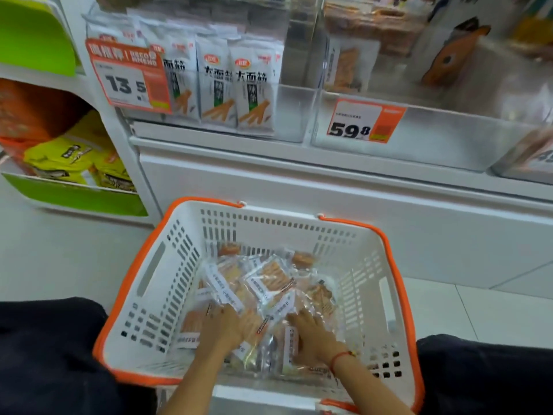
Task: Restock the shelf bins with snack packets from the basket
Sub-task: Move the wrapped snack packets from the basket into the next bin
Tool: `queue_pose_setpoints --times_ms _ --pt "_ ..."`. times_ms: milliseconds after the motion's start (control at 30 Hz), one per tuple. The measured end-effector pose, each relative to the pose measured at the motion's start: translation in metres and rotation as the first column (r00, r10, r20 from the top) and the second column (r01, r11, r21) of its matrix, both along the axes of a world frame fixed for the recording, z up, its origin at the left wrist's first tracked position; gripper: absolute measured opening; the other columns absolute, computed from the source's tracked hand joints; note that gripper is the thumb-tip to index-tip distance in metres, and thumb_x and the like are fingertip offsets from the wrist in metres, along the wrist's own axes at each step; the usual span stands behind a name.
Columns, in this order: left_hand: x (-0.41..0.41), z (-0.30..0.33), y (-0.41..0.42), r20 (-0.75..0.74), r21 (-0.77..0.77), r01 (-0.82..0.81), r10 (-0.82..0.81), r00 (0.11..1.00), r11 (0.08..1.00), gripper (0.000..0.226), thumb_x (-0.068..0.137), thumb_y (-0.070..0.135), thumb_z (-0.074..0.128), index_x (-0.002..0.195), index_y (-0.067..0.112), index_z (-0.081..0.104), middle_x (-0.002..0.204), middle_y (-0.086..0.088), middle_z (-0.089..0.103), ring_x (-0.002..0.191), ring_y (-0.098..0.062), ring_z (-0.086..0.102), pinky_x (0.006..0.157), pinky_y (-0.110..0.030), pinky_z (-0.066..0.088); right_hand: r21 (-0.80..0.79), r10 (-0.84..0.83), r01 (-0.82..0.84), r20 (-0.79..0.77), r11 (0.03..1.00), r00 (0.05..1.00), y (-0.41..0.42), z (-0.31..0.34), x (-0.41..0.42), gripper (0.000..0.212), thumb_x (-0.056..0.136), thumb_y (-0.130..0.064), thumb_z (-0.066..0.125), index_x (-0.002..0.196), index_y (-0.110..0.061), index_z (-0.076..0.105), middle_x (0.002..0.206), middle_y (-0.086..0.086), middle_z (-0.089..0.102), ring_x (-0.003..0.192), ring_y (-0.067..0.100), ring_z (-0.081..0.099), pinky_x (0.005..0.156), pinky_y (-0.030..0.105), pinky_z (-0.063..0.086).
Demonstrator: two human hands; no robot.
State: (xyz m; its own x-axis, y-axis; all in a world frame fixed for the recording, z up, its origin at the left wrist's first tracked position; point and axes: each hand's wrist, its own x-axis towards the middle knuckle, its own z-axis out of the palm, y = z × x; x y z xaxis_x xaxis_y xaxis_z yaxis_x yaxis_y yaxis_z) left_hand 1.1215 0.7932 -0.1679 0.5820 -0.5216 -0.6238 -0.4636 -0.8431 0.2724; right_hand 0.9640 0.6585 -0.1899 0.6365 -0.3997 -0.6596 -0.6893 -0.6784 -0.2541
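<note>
Snack packets (269, 283) in basket (167, 265), under left hand (223, 324) and right hand (314, 336), both grips spread flat.

We have the basket (167, 265) on the floor just before the shelf unit (299, 187), between our knees. Snack packets (269, 280) lie heaped in it, and both our hands are down among them, the left hand (223, 324) beside the right hand (314, 336). Above, behind the basket, two bins stand side by side: the left bin (294, 115) holds upright packets (254, 94), the right bin (449, 139) sits next to it.
</note>
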Motion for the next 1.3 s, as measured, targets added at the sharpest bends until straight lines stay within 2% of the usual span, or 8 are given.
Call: queue_pose_setpoints --times_ms 167,367,500,667,833,933,1133,1300 --pt "0.003 -0.011 0.010 -0.015 0.151 -0.110 0.114 0.993 0.982 0.069 0.078 0.065 0.059 0.119 0.009 0.058 0.119 -0.001 0.061 0.103 -0.015 0.060 0.075 -0.021 0.046 -0.110 -0.119 0.116 -0.015 0.987 0.993 -0.006 -0.003 -0.011 0.102 0.067 -0.043 0.079 0.145 -0.016 0.020 0.148 0.007 0.023 0.136 0.032 0.027 0.110 0.043 0.036" --pt "0.010 -0.004 0.006 0.157 0.077 -0.052 0.039 0.987 0.996 0.052 0.081 0.057 0.063 0.108 0.013 0.058 0.082 0.007 0.058 0.076 -0.008 0.060 0.057 -0.018 0.044 0.053 -0.188 0.192 -0.079 0.980 0.979 -0.042 0.022 -0.004 0.024 0.080 -0.003 0.065 0.101 0.007 0.062 0.101 0.019 0.068 0.095 0.029 0.065 0.082 0.033 0.055" --pt "0.028 0.012 0.001 0.064 -0.133 -0.191 0.200 0.978 0.973 0.036 0.083 0.039 0.069 0.110 0.015 0.064 0.103 -0.001 0.067 0.084 -0.017 0.062 0.070 -0.025 0.043 0.186 -0.130 0.142 -0.072 0.972 0.989 -0.065 0.055 0.006 0.045 0.079 -0.009 0.069 0.047 -0.015 0.038 0.038 -0.009 0.035 0.043 0.007 0.029 0.047 0.018 0.024" --pt "0.035 0.012 0.005 0.055 -0.406 -0.289 0.338 0.939 0.867 0.015 0.090 0.019 0.061 0.089 0.027 0.073 0.106 0.002 0.071 0.084 -0.017 0.065 0.063 -0.019 0.041 0.541 -0.502 0.384 0.084 0.749 0.861 -0.069 0.066 0.002 0.027 0.088 -0.030 0.064 0.096 -0.005 0.070 0.080 -0.001 0.061 0.074 0.010 0.054 0.068 0.020 0.041" --pt "0.029 0.038 -0.015 -0.631 -0.380 -0.723 0.410 0.659 0.577 0.025 0.101 0.016 0.042 0.123 0.005 0.044 0.123 -0.016 0.052 0.107 -0.027 0.054 0.070 -0.025 0.050 0.843 -0.809 0.391 0.085 0.370 0.581 -0.066 0.072 0.009 0.029 0.086 -0.019 0.068 0.113 -0.010 0.067 0.095 0.006 0.070 0.077 0.022 0.061 0.054 0.022 0.052" --pt "0.030 0.040 -0.016 -0.757 -0.320 -0.810 0.382 0.530 0.491 0.035 0.102 0.021 0.041 0.133 0.008 0.040 0.126 -0.013 0.051 0.107 -0.024 0.053 0.080 -0.031 0.049 0.907 -0.887 0.339 0.073 0.249 0.456 -0.067 0.072 0.013 0.034 0.086 -0.016 0.064 0.120 -0.010 0.063 0.106 0.010 0.070 0.088 0.021 0.066 0.072 0.026 0.056" --pt "0.039 0.043 -0.020 -0.816 -0.270 -0.817 0.329 0.476 0.510 0.031 0.093 0.037 0.055 0.115 0.017 0.064 0.104 -0.009 0.070 0.105 -0.025 0.062 0.092 -0.037 0.048 0.728 -0.677 0.258 0.364 0.635 0.640 -0.069 0.100 0.024 0.036 0.080 -0.009 0.074 0.116 -0.011 0.066 0.113 -0.015 0.064 0.100 0.012 0.065 0.076 0.022 0.055" --pt "0.032 0.048 -0.026 -0.744 -0.280 -0.721 0.331 0.580 0.634 0.036 0.094 0.036 0.054 0.122 0.015 0.061 0.101 -0.008 0.072 0.096 -0.022 0.066 0.080 -0.034 0.052 0.156 -0.211 0.145 0.617 0.977 0.758 -0.054 0.093 0.049 0.042 0.069 -0.015 0.083 0.106 -0.023 0.065 0.114 -0.001 0.059 0.098 0.015 0.061 0.084 0.035 0.054"
